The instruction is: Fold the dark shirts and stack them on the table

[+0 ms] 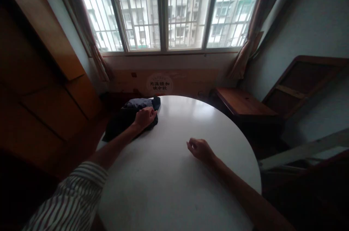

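A crumpled dark garment (pixel 117 124) with a greyer part on top lies bunched at the far left edge of the round white table (pixel 163 187). My left hand (pixel 145 117) rests on it with the fingers curled in against the cloth. The fingertips are turned down, so how much fabric they grip is hidden. To the right, over the middle of the tabletop, I see my right hand (pixel 201 148). Its fingers are curled loosely inward, and nothing shows in them.
Behind the table stands a long box or board (pixel 191 80) with Chinese characters, under a barred window (pixel 180 13). At right are a low wooden table (pixel 245 102) and a framed panel (pixel 300 82) leaning on the wall. Wooden cabinets (pixel 54 104) stand at left.
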Tool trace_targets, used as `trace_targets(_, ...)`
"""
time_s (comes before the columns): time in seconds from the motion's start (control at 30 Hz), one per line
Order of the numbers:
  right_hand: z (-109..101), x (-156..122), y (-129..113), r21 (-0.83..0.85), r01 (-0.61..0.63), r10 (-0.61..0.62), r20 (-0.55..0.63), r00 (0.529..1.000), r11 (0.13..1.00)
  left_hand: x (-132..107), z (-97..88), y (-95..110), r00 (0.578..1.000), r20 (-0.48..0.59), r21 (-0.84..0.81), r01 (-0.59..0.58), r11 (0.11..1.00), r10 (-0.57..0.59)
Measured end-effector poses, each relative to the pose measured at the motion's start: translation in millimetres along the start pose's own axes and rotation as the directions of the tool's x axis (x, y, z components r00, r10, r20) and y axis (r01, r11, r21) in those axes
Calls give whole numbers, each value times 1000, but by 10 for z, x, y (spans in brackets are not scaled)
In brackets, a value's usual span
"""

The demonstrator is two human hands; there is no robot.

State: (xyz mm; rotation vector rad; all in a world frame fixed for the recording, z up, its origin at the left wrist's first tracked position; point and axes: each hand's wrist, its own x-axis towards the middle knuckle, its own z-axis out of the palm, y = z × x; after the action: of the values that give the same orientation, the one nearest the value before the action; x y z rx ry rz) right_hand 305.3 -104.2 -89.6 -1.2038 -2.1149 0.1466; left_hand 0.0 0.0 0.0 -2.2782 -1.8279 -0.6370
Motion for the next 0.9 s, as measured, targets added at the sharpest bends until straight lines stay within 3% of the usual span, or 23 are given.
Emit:
trace_targets(0.17,-19,12,12,41,-38,37,17,999,998,545,-56,-128,962,152,-13,233,972,-229)
trace_targets(0.27,-18,16,25,47,-52,51,9,999,998,761,-108,-174,961,107,-48,263,964,-256)
trace_targets(0.33,-14,18,30,53,-54,54,0,999,997,960,-308,-164,955,-69,-148,277,949,-290)
trace_targets(0.37,-13,19,30,61,-56,56,-4,998,997,1072,-465,-139,930,-201,-238,258,936,-308)
trace_targets(0.47,-29,35,15,117,-80,82,-9,997,990,1344,-1089,49,747,-567,-479,43,877,-347)
trace_targets(0.53,-66,57,-1,198,-116,123,-25,992,973,1353,-1496,281,682,-674,-492,-128,861,-284)
trace_targets(0.6,-123,87,-13,347,-166,196,-54,979,923,1154,-1756,575,676,-724,-451,-314,835,-136)
trace_targets(0.67,-189,117,-19,582,-238,316,-34,948,777,755,-1799,875,758,-651,-501,-455,736,25)
trace_targets(0.7,-220,129,-21,707,-278,380,15,925,650,504,-1740,1006,837,-527,-586,-484,650,148)
trace_targets(0.73,-248,139,-23,809,-311,430,80,899,499,237,-1639,1113,890,-347,-690,-455,563,295)
trace_targets(0.77,-270,145,-27,875,-338,458,156,875,348,-29,-1510,1191,868,-110,-776,-380,503,485)
trace_targets(0.8,-285,147,-31,906,-362,464,230,856,220,-280,-1366,1237,740,121,-834,-286,472,662)
trace_targets(0.83,-293,145,-37,910,-392,452,294,842,137,-504,-1222,1251,554,311,-860,-181,477,772)
trace_targets(0.87,-294,141,-43,898,-426,432,344,834,107,-691,-1088,1236,390,431,-857,-105,504,814)
trace_targets(0.9,-290,135,-48,878,-462,410,379,830,125,-837,-971,1194,279,501,-842,-61,536,819)
